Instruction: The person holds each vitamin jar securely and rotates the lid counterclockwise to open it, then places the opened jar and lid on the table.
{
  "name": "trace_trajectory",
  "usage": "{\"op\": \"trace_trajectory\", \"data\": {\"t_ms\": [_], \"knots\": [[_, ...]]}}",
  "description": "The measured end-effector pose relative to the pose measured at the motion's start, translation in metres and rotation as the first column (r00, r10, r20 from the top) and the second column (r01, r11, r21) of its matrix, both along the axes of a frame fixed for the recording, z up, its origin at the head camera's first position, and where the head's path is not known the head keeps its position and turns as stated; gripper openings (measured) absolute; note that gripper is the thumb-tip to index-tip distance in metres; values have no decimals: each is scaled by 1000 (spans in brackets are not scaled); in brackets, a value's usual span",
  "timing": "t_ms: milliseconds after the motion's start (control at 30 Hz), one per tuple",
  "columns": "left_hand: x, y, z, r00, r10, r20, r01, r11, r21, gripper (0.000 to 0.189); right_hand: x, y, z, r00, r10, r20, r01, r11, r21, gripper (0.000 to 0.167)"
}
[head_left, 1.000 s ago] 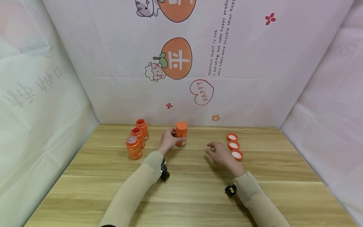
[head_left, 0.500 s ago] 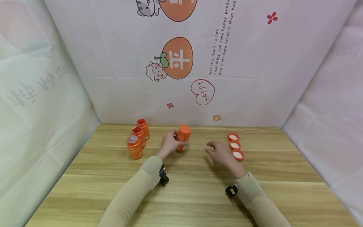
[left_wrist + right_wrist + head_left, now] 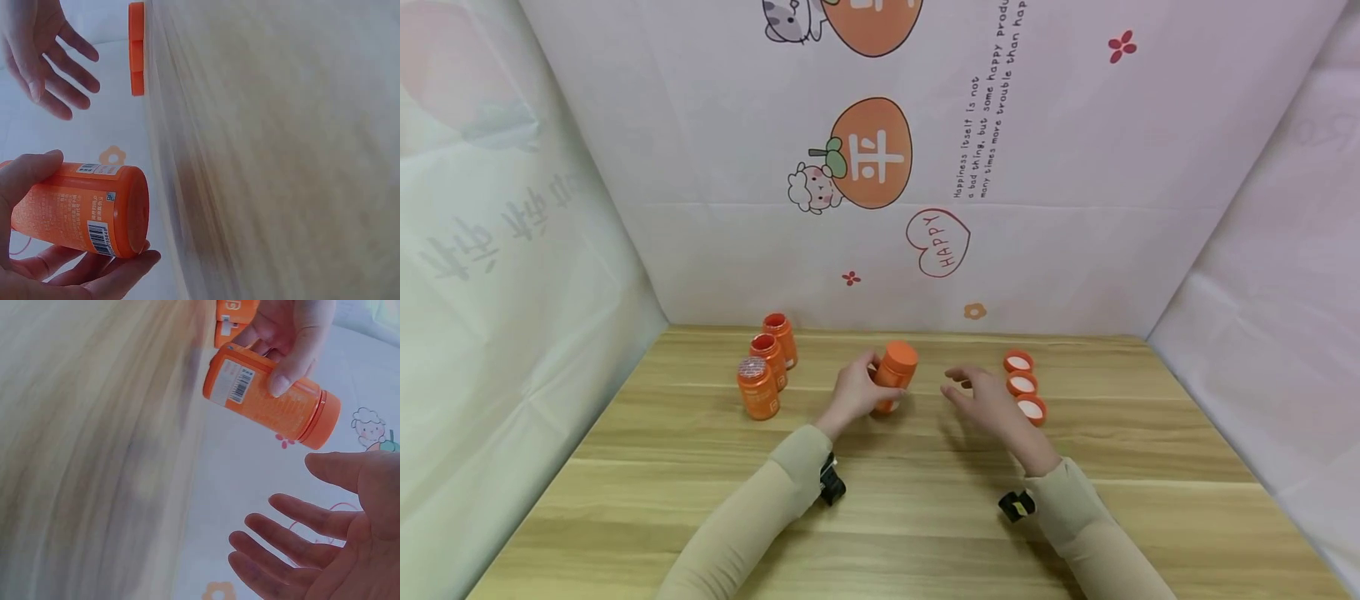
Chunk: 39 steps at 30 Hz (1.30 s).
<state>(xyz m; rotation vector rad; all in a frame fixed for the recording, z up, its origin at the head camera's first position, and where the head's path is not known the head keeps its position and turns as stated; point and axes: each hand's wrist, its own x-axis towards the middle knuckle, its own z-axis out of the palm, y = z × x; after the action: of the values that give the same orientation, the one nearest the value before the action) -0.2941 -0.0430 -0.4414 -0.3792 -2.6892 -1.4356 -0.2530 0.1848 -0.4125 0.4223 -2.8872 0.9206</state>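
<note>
An orange bottle [image 3: 892,377] with its orange cap [image 3: 901,357] on leans to the right in the head view, gripped round its body by my left hand [image 3: 854,392]. In both wrist views its base is off the table, and a barcode label [image 3: 99,237] shows near the bottom. My right hand [image 3: 988,404] hangs to the right of the bottle with fingers spread and a gap between them. In the right wrist view the right hand's palm [image 3: 350,550] faces the bottle's capped end and holds nothing.
At the left stand several orange bottles without caps: a front one [image 3: 758,388] with a silvery seal, and two behind it with open mouths [image 3: 766,343]. Upturned orange caps with white liners [image 3: 1021,384] lie in a row at the right. A printed sheet [image 3: 1060,250] rises behind the wooden table [image 3: 880,517].
My left hand has brought the bottle nearer and to the right, and the bottle has gone from upright to tilted. The right hand has barely moved.
</note>
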Motion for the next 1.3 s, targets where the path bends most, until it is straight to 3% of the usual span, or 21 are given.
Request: {"op": "trace_trajectory", "data": {"t_ms": [400, 733, 1100, 1300], "knots": [[20, 2, 4, 999, -46, 23, 45, 998, 38, 38, 11, -9, 12, 997, 25, -75, -27, 999, -25, 42], [36, 0, 6, 996, -88, 0, 88, 995, 37, 39, 19, -18, 20, 997, 14, -79, -19, 997, -70, 48], [53, -1, 8, 993, -115, 19, 114, 992, 55, 41, 24, -30, 21, 1000, 12, -4, -12, 993, -117, 55], [58, -2, 10, 993, -115, -40, 115, 993, -10, 44, 25, -35, 19, 1000, 16, 3, -16, 992, -127, 50]]}}
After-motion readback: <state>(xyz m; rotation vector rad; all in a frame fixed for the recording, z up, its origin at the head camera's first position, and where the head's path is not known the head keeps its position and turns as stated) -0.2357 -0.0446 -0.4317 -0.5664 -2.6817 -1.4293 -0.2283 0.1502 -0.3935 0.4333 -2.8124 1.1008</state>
